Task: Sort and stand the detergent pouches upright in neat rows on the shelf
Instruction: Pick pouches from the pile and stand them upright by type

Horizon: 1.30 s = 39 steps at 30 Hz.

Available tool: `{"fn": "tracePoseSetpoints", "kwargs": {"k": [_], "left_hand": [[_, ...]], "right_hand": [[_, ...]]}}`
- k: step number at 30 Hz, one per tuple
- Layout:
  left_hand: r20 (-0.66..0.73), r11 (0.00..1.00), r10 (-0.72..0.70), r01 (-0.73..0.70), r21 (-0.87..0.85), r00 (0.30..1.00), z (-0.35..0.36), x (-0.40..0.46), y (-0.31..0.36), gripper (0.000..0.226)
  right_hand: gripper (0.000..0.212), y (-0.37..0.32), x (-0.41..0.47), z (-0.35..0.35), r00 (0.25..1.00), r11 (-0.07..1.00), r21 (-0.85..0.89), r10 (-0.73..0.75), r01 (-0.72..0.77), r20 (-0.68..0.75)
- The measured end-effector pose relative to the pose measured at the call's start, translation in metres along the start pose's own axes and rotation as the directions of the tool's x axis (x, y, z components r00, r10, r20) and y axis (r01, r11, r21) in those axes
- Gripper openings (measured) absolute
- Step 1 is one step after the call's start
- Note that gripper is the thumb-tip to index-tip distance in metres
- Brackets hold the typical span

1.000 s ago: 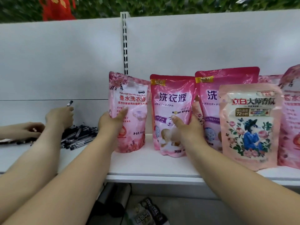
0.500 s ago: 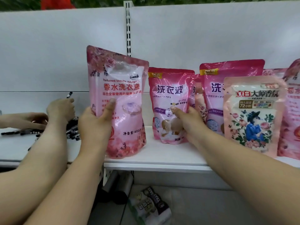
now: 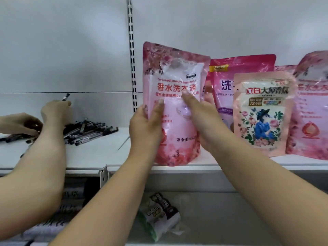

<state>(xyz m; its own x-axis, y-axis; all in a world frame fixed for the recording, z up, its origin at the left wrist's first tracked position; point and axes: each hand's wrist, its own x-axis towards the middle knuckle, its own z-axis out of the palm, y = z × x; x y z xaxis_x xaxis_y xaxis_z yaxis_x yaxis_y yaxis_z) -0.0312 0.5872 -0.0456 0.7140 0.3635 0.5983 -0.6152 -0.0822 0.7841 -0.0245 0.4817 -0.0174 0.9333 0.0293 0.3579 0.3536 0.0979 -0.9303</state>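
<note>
Pink, soft-sided perfumed detergent pouch [image 3: 174, 110], gripped by fingers of both the left hand [image 3: 144, 126] and right hand [image 3: 201, 118], may slump off the shelf [image 3: 248, 163] edge.

Pretty bright, even light overall, soft and kinda flat, no hard shadows on the white back panel [image 3: 71, 50]. Glare washes out the glossy front of the pale pink pouch [image 3: 174, 103], so some print is hard to read. Whole frame is a bit soft, and the wide lens bends the shelf [image 3: 177, 168] edge toward the sides.
</note>
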Motion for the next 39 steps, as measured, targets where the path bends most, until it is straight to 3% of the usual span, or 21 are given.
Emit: {"fn": "tracePoseSetpoints", "kwargs": {"k": [2, 4, 6, 11, 13, 16, 18, 28, 31, 35, 39], "left_hand": [[0.037, 1.0, 0.024, -0.025, 0.01, 0.999, 0.01, -0.001, -0.003, 0.024], [0.071, 1.0, 0.01, -0.009, -0.021, 0.997, 0.012, 0.004, -0.006, 0.018], [0.094, 0.999, 0.004, 0.0, -0.042, 0.996, 0.01, 0.01, -0.005, 0.022], [0.21, 0.995, -0.004, 0.025, -0.1, 0.978, 0.009, 0.016, -0.003, 0.024], [0.311, 0.999, -0.042, 0.05, -0.018, 0.95, 0.006, 0.014, -0.008, 0.049], [0.528, 0.981, -0.164, 0.08, 0.179, 0.833, -0.008, 0.011, -0.01, 0.084], [0.579, 0.961, -0.207, 0.053, 0.271, 0.789, -0.017, 0.011, -0.011, 0.09], [0.495, 0.936, -0.158, -0.03, 0.35, 0.854, -0.015, 0.008, -0.027, 0.065], [0.483, 0.932, -0.171, -0.019, 0.362, 0.859, -0.014, 0.008, -0.03, 0.059], [0.451, 0.894, -0.229, 0.003, 0.447, 0.862, -0.013, 0.005, -0.024, 0.059], [0.4, 0.823, -0.338, 0.061, 0.565, 0.852, -0.014, -0.002, -0.01, 0.087]], "right_hand": [[0.043, -0.006, 0.009, -0.012, 0.994, 0.998, 0.061, 0.027, -0.02, -0.105], [0.016, -0.009, 0.014, -0.02, 0.998, 0.986, 0.164, 0.049, -0.042, -0.038], [0.005, -0.014, 0.017, -0.025, 0.998, 0.975, 0.215, 0.051, -0.054, 0.02], [0.023, -0.015, 0.025, -0.02, 0.996, 0.968, 0.24, -0.065, 0.079, -0.068], [0.038, -0.005, 0.025, -0.02, 0.988, 0.983, 0.138, -0.106, 0.121, -0.112], [0.034, 0.011, 0.013, -0.029, 0.999, 0.999, -0.032, -0.038, 0.038, 0.012], [0.034, 0.021, -0.003, -0.034, 0.987, 0.989, -0.138, 0.07, -0.05, 0.143], [0.052, 0.031, -0.012, -0.042, 0.982, 0.991, -0.066, 0.128, -0.12, 0.142], [0.041, 0.03, -0.015, -0.042, 0.984, 0.987, -0.111, 0.126, -0.112, 0.128], [0.027, 0.03, -0.019, -0.039, 0.997, 0.949, -0.309, 0.073, -0.063, 0.02], [0.055, 0.025, -0.035, -0.046, 0.997, 0.798, -0.601, -0.075, 0.051, -0.014]]}}
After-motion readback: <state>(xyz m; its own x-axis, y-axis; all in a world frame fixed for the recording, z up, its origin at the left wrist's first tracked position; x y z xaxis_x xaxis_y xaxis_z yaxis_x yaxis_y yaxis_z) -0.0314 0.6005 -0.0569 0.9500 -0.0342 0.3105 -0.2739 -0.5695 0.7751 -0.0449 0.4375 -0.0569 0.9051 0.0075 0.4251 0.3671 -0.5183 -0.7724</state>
